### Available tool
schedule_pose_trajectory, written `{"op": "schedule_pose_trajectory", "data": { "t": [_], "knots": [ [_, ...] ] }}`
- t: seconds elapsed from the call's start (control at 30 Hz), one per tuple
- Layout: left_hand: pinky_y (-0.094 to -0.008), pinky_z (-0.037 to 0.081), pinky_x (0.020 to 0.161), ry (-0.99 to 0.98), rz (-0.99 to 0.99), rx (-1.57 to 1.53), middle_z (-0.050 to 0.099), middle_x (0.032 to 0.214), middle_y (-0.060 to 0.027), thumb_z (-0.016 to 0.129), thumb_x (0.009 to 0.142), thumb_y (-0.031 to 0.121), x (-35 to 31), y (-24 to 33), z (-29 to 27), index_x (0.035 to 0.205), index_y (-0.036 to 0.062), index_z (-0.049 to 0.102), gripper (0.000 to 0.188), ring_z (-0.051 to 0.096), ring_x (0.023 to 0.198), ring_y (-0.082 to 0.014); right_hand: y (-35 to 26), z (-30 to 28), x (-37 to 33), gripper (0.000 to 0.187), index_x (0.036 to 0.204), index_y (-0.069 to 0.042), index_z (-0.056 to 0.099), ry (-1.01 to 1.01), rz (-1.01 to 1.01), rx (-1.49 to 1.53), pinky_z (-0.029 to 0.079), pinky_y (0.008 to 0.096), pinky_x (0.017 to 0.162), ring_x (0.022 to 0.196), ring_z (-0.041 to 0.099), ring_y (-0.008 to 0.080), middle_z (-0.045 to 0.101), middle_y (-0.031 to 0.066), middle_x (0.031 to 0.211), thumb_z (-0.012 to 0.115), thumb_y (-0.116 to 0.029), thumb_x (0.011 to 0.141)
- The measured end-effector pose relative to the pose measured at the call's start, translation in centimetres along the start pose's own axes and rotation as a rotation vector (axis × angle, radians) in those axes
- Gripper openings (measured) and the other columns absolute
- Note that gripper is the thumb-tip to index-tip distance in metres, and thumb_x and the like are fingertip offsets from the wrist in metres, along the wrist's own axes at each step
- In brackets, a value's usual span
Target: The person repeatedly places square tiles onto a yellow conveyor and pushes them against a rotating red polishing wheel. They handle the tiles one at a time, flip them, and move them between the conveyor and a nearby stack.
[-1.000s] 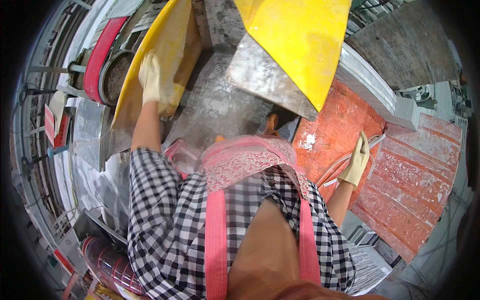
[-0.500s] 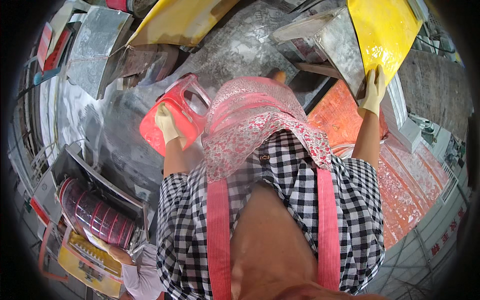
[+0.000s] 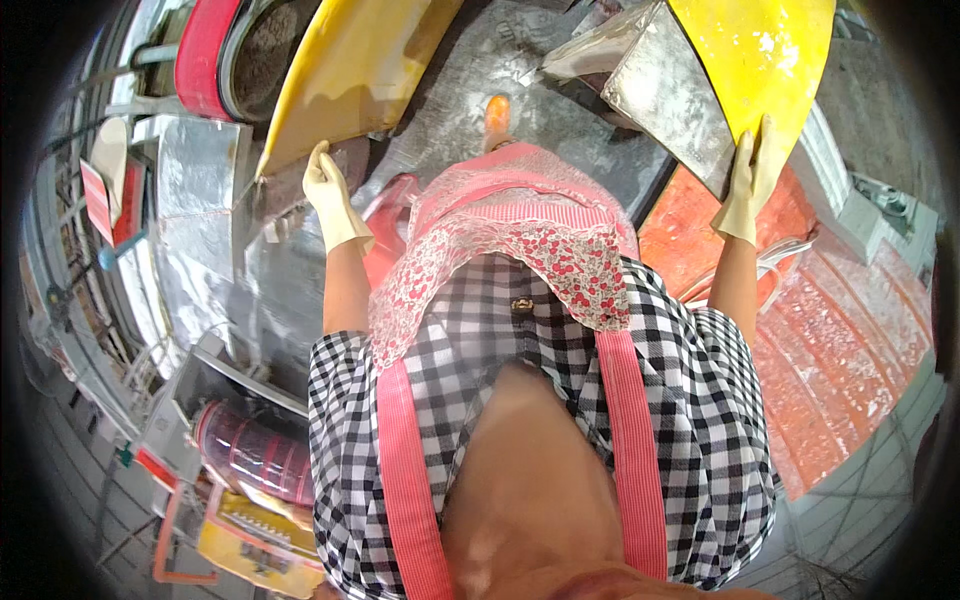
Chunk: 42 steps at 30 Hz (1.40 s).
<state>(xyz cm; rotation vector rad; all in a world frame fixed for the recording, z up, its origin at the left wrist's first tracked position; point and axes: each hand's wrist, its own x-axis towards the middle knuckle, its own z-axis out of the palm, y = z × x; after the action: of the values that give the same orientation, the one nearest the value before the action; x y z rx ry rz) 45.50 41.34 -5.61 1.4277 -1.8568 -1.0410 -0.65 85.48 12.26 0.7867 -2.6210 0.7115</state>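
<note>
My left hand [image 3: 330, 197], in a cream rubber glove, is raised just below the lower edge of the left yellow panel [image 3: 345, 90]. Its fingers point up, a little bent, with nothing in them. Partly hidden behind my apron and left forearm is a red plastic object [image 3: 392, 212]. At the lower corner of the right yellow panel [image 3: 765, 55], my gloved right hand [image 3: 752, 185] has its fingers stretched out along the sheet, touching it. A grey metal panel [image 3: 672, 92] adjoins that sheet on its left.
An orange boot [image 3: 497, 115] stands on the wet grey floor [image 3: 455, 95] ahead. Orange sheeting [image 3: 830, 350] with white flecks lies to my right. Lower left is a machine with a dark, pink-ribbed drum [image 3: 255, 450]. A red-rimmed round part [image 3: 207, 60] sits at upper left.
My left hand has let go of the red plastic object and risen toward the left yellow panel. My right hand stays at its panel. The view has shifted, and the boot shows more fully.
</note>
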Motion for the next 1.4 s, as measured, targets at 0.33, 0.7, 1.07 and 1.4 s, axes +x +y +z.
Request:
{"op": "schedule_pose_trajectory", "data": {
  "t": [0.33, 0.7, 1.07, 1.4],
  "knots": [
    [-0.0296, 0.044, 0.106, -0.151, 0.067, -0.078, 0.065, 0.13, -0.0135, 0.044, 0.108, 0.014, 6.7, 15.5, 0.2, 0.136, -0.0073, 0.058, 0.038, 0.059, 0.121, -0.0172, 1.9, -1.2, -0.2, 0.041, 0.138, 0.003, 0.058, -0.068, 0.038, -0.065, 0.04, 0.0408, 0.114, 0.132, 0.056, 0.0331, 0.061, 0.0194, 0.139, 0.062, -0.01, 0.1],
    [-0.029, 0.043, 0.104, -0.132, 0.447, 0.143, 0.067, 0.124, -0.0119, 0.057, 0.102, 0.015, 16.2, 27.2, 4.8, 0.13, -0.0018, 0.065, 0.034, 0.06, 0.114, -0.0173, 5.6, -5.1, -0.8, 0.043, 0.143, 0.0, 0.055, -0.142, 0.315, 0.054, 0.037, 0.037, 0.116, 0.139, 0.05, 0.0282, 0.053, 0.0178, 0.149, 0.059, -0.011, 0.102],
    [-0.043, 0.035, 0.116, -0.356, 0.89, 0.937, 0.035, 0.156, -0.0278, 0.071, 0.062, -0.011, 17.1, 31.0, 12.2, 0.145, -0.0026, 0.042, 0.088, 0.037, 0.143, -0.0459, 7.7, -4.1, -2.2, 0.035, 0.136, 0.002, 0.06, 0.04, 0.354, 0.033, 0.042, 0.0384, 0.111, 0.131, 0.055, 0.0297, 0.058, 0.0184, 0.142, 0.055, -0.011, 0.104],
    [-0.0553, 0.03, 0.113, -0.117, 0.711, 0.91, 0.053, 0.145, -0.0194, 0.046, 0.101, 0.037, 15.4, 24.8, 14.3, 0.142, 0.0052, 0.053, 0.053, 0.045, 0.137, -0.0337, 12.8, -6.2, -9.9, 0.032, 0.128, -0.004, 0.064, 0.072, 0.475, -0.183, 0.046, 0.0423, 0.103, 0.119, 0.061, 0.0361, 0.066, 0.0187, 0.127, 0.057, -0.01, 0.098]
  ]
}}
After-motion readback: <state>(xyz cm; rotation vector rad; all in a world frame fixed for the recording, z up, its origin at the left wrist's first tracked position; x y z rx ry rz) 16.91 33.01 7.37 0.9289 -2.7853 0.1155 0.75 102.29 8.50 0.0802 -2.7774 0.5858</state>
